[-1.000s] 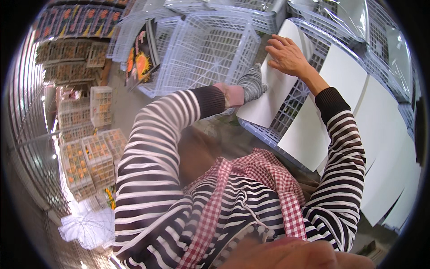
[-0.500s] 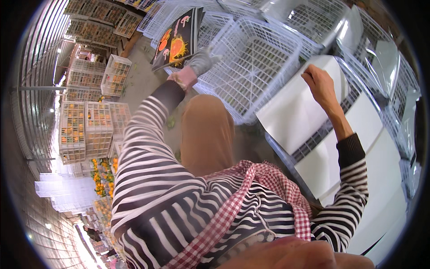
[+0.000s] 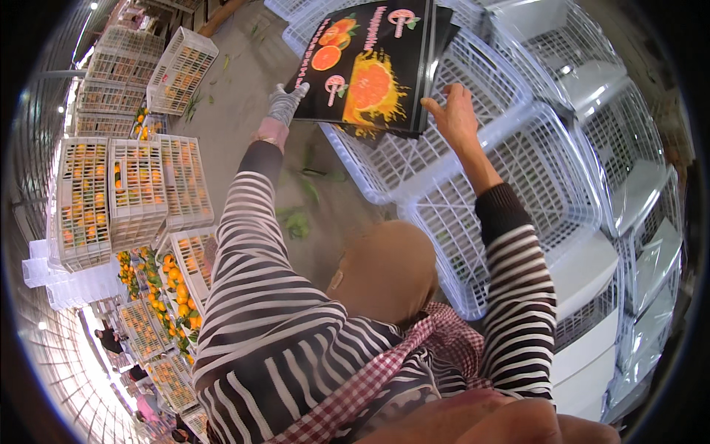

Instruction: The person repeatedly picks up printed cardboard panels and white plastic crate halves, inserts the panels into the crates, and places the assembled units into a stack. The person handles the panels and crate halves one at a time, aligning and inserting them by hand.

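A stack of black cardboard sheets (image 3: 333, 81) printed with orange citrus fruit lies over a pale blue plastic crate (image 3: 370, 174) ahead of me. My left hand (image 3: 285, 105), in a grey glove, grips the near left corner of the stack, thumb on top. Bare, my right hand (image 3: 455, 118) is at the right edge of the sheets with thumb and fingers apart; whether the thumb touches the edge I cannot tell. Below that hand stands another pale blue crate (image 3: 510, 177) with a lattice bottom.
More crates with clear plastic film (image 3: 636, 196) line the right side. White sheets (image 3: 584, 355) cover crates at the lower right. To the left are stacked crates of oranges (image 3: 137, 185) and loose oranges with leaves (image 3: 174, 285). Green leaves (image 3: 296, 222) litter the floor.
My view has turned left, toward the printed sheets. My right hand has left the white sheet and come to the right edge of the black stack. The left hand now grips its near left corner.
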